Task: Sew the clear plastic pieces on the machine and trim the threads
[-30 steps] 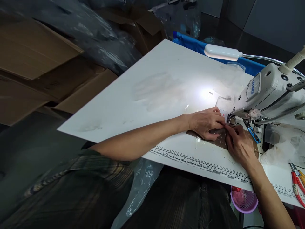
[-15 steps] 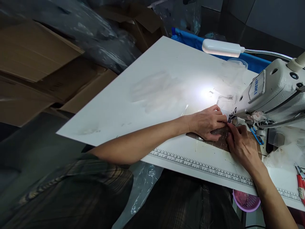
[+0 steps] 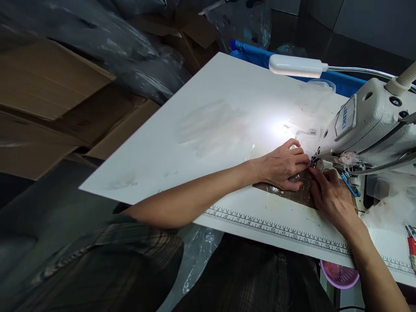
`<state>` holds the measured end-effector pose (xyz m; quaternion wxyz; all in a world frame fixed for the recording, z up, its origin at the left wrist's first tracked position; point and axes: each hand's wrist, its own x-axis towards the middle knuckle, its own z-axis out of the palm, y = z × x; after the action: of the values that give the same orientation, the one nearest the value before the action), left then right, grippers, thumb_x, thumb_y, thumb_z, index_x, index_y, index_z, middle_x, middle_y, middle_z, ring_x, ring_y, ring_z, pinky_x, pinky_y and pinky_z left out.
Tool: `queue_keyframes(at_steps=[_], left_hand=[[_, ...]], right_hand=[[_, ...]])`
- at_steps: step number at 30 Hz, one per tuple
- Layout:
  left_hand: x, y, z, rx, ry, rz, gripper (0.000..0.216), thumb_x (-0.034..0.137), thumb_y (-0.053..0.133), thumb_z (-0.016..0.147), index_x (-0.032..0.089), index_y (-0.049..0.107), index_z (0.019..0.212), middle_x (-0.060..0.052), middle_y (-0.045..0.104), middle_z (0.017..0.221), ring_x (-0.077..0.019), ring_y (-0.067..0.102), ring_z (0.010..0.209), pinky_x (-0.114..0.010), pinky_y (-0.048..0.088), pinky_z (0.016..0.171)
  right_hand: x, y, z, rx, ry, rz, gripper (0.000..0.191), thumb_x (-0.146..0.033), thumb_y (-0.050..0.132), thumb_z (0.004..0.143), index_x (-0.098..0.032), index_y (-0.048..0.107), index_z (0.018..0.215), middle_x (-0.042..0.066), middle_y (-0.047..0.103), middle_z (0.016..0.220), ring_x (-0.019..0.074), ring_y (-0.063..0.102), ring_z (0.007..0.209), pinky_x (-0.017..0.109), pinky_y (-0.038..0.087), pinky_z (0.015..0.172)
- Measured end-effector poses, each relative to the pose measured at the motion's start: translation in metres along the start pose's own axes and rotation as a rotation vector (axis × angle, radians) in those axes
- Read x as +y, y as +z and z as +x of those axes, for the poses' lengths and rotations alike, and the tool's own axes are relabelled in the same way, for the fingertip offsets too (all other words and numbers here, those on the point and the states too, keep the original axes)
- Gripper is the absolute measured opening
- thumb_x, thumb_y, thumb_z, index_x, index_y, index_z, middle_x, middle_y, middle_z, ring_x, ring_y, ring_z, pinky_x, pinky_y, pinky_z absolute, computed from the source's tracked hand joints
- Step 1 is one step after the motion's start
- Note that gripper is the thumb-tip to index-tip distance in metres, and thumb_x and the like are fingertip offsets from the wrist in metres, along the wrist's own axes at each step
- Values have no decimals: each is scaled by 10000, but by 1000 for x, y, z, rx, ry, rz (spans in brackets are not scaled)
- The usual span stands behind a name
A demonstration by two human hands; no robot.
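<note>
Two hands, the right hand [image 3: 334, 198] nearer, the left hand [image 3: 283, 167] beyond, curl with tips close together; whether they pinch something, I cannot tell. The brown board [image 3: 302, 197] beneath slants from ten to four o'clock. The sewing machine [image 3: 367, 121] has its foot [image 3: 313, 162] just beside these tips: eleven o'clock from right hand, three from left.

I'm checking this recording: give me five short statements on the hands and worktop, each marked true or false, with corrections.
1. The fingers of both hands are close to the sewing machine. True.
2. The lamp is off. False: the lamp is lit, casting a bright patch on the table.
3. A ruler scale runs along the table's near edge. True.
4. The purple basket stands on the tabletop. False: the purple basket is below the table's near edge.
5. The left hand grips the blue tool. False: the blue tool lies beyond the right hand, ungripped.
</note>
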<state>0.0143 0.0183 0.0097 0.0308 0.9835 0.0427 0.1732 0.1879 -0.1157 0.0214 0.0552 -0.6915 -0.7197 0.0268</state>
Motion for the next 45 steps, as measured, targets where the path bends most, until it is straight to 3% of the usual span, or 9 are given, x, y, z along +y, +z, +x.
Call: queue_keyframes(at_steps=[3, 7, 11, 13, 18, 23, 28, 38, 45], left_hand=[[0, -1, 0, -23, -10, 13, 356, 442, 499, 901, 169, 702, 1009, -96, 701, 1102, -235, 603, 886, -459, 356, 977], [1, -4, 1, -88, -34, 58, 441, 486, 477, 926, 139, 690, 1096, -117, 681, 1118, -244, 583, 876, -448, 365, 897], [2, -6, 2, -133, -60, 100, 504, 526, 471, 930, 124, 676, 1153, -126, 664, 1134, -248, 565, 877, -431, 353, 847], [2, -6, 2, -134, -72, 104, 519, 541, 471, 928, 124, 673, 1163, -127, 657, 1134, -252, 563, 889, -423, 350, 832], [3, -4, 3, -128, -97, 87, 535, 548, 456, 927, 121, 663, 1174, -135, 653, 1148, -266, 567, 928, -430, 354, 850], [2, 1, 2, -76, -142, 44, 476, 524, 483, 928, 137, 657, 1146, -130, 646, 1188, -262, 584, 987, -476, 320, 1015], [-1, 6, 1, -56, -150, 8, 511, 534, 508, 925, 132, 612, 1222, -161, 612, 1260, -280, 586, 1055, -484, 335, 1047], [-7, 9, -1, -44, -143, -16, 546, 555, 496, 931, 145, 570, 1285, -172, 601, 1280, -273, 586, 1032, -453, 374, 1004], [-7, 14, -3, 9, -151, -67, 528, 531, 522, 928, 164, 537, 1307, -190, 581, 1323, -292, 584, 1097, -508, 373, 1037]], right_hand=[[5, -4, -1, 16, 9, 140, 413, -304, 440, 958, -209, 647, 1303, 134, 694, 1033, 210, 636, 700, 314, 506, 594], [26, -12, 0, 44, 51, 466, 385, -408, 460, 961, -198, 710, 1165, 126, 734, 1056, 271, 696, 948, 408, 567, 838], [48, -10, 6, -107, 199, 730, 505, -563, 419, 970, -184, 753, 965, 104, 756, 826, 252, 720, 770, 398, 596, 750], [51, -7, 8, -69, 269, 767, 546, -610, 417, 959, -184, 753, 898, 98, 734, 728, 244, 699, 658, 397, 595, 671], [42, -12, -6, 159, 191, 764, 435, -591, 573, 899, -204, 705, 1047, 112, 732, 953, 270, 703, 905, 436, 584, 802], [43, 3, -30, 384, 208, 586, 338, -432, 586, 917, -206, 662, 1155, 134, 641, 1212, 268, 623, 1105, 511, 520, 956], [48, 27, -37, 504, 103, 429, 259, -328, 553, 927, -184, 687, 1096, 136, 670, 1085, 259, 614, 1047, 482, 548, 886], [48, 27, -36, 545, 74, 411, 263, -322, 538, 935, -187, 681, 1110, 115, 652, 1000, 251, 622, 985, 472, 555, 847], [47, 30, -37, 538, 49, 381, 281, -314, 540, 935, -199, 677, 1151, 121, 632, 1034, 267, 627, 991, 493, 562, 850]])
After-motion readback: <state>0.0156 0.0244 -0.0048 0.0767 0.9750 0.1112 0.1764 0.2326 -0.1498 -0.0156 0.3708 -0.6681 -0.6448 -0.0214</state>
